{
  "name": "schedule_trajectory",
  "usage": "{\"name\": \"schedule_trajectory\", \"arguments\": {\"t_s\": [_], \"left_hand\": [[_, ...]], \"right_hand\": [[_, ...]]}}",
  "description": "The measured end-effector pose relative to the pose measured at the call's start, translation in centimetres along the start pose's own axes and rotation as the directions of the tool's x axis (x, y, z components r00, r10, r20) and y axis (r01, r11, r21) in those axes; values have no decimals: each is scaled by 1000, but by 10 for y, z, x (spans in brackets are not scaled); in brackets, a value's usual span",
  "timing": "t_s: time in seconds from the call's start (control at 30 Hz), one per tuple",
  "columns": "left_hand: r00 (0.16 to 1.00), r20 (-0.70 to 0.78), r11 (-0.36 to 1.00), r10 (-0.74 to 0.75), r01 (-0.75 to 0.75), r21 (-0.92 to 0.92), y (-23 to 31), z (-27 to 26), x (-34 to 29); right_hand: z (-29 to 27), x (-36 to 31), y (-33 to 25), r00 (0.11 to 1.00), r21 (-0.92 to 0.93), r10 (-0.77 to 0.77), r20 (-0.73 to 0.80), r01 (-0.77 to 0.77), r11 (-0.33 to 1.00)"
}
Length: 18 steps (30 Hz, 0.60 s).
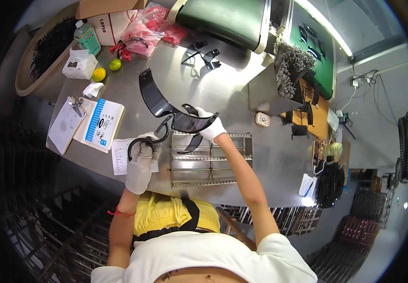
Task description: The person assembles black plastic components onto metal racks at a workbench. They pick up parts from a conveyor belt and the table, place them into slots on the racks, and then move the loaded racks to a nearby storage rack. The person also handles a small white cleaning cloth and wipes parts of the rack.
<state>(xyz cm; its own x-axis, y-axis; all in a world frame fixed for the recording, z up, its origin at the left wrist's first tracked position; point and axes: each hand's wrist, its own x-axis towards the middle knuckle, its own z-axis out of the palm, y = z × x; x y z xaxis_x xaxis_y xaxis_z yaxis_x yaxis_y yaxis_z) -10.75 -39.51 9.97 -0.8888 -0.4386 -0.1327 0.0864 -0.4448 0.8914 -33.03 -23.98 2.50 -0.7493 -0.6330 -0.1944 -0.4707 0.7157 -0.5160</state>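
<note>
Both my hands wear white gloves and are raised over the near part of the metal table. A large pair of glossy black sunglasses (155, 98), with wide dark curved lenses, is held between them. My left hand (146, 152) is closed round a curved black part at its lower left. My right hand (209, 126) grips the right end, its fingers partly behind the dark lens. Another dark oval piece (193, 144) hangs below the right hand; whether it joins the sunglasses I cannot tell. Beneath lies a slotted metal rack (204, 166).
More dark eyewear (209, 59) lies at the table's far side. A metal bin (271, 92) of grey pieces stands right, before a green conveyor (324, 78). At left are a notebook (112, 118), a clipboard (64, 125), tissues (79, 64), a green bottle (88, 38) and fruit (98, 74).
</note>
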Motion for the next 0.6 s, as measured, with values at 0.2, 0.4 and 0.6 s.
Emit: {"name": "schedule_trajectory", "arguments": {"t_s": [0.2,0.4,0.6], "left_hand": [[999,31,998,-39,37,41,6,20,2],[999,-37,999,-29,30,16,11,36,1],[987,161,998,5,6,-68,16,23,0]], "right_hand": [[-14,5,-3,989,43,-71,128,66,997],[15,15,19,985,69,-164,46,160,985],[1,11,-19,994,-81,27,104,-19,997]]}}
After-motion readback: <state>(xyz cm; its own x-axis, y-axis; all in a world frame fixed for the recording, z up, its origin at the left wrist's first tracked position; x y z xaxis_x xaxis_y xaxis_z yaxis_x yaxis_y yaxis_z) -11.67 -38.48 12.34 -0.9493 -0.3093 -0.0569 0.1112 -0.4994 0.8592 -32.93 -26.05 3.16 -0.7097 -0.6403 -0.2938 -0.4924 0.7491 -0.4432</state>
